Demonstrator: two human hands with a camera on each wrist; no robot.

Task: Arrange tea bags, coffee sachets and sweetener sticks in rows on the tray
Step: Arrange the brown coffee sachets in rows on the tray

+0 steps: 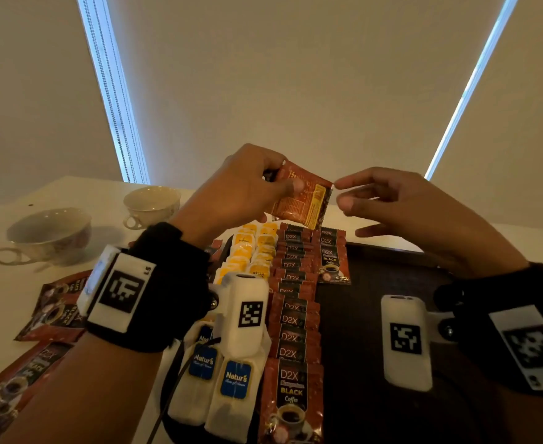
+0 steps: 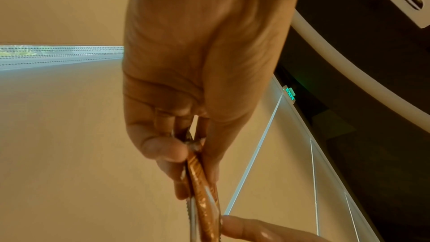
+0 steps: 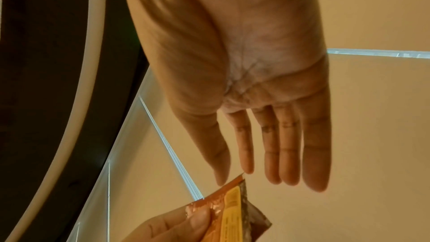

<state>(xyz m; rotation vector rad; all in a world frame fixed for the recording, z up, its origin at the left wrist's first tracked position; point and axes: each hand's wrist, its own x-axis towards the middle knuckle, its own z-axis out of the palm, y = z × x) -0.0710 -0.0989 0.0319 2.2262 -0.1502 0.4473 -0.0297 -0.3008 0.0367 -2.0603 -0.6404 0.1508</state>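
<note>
Coffee sachet held up over the tray

Nearest, rows of tea bags and coffee sachets lie on the dark tray. Above its far end, the left hand pinches a red sachet between thumb and fingers, printed back toward the camera, long axis tilted down-right. The right hand, fingers straight and relaxed, reaches its upper right corner, gripping nothing.

Dim warm room, bright daylight slits beside blinds, wide-angle bending at edges, wrist views soft
</note>
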